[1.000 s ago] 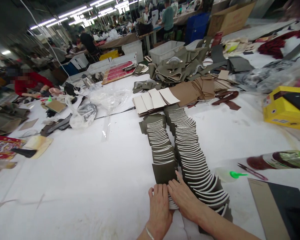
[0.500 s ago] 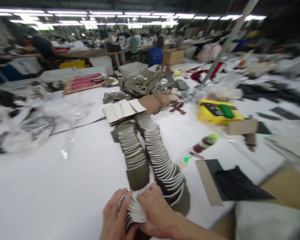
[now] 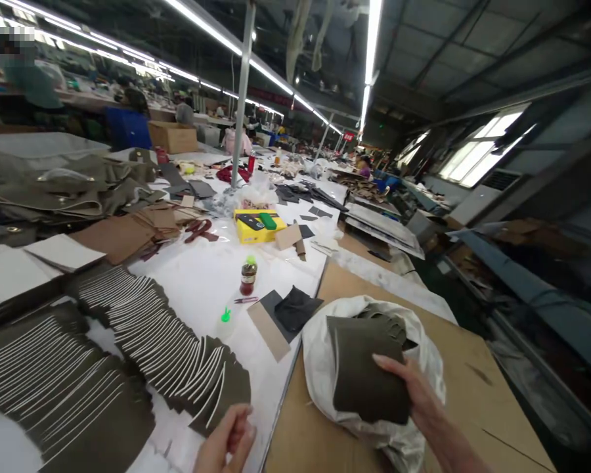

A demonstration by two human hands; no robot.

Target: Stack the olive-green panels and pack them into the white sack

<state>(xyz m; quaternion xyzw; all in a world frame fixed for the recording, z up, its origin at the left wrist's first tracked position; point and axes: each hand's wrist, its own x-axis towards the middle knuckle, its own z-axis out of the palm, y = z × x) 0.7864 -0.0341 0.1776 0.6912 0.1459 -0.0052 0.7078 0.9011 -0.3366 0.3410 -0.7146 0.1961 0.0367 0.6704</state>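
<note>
My right hand [image 3: 416, 387] grips a dark olive piece [image 3: 367, 368] with rounded corners, thumb across its face. It is held at the mouth of a white sack [image 3: 320, 348], which has more olive pieces [image 3: 381, 318] inside. Whether one piece or a stack is in the hand cannot be told. My left hand [image 3: 229, 440] is beside the table's edge, its fingers loosely curled, thumb apart, holding nothing. Near it lies a fanned row of olive pieces with pale edges [image 3: 177, 355]. A second fanned row [image 3: 54, 387] lies further left.
A bottle with a green cap [image 3: 247, 276], small snips [image 3: 246, 300] and a black cloth [image 3: 295, 309] lie on the white table. Behind stands a yellow box [image 3: 259, 226]. Brown board [image 3: 465, 368] lies under the sack. A metal post [image 3: 243, 92] rises further back.
The view has swung right. Both hands have left the pale-edged bundle they were holding on the table; my right hand is now at the sack, holding an olive piece.
</note>
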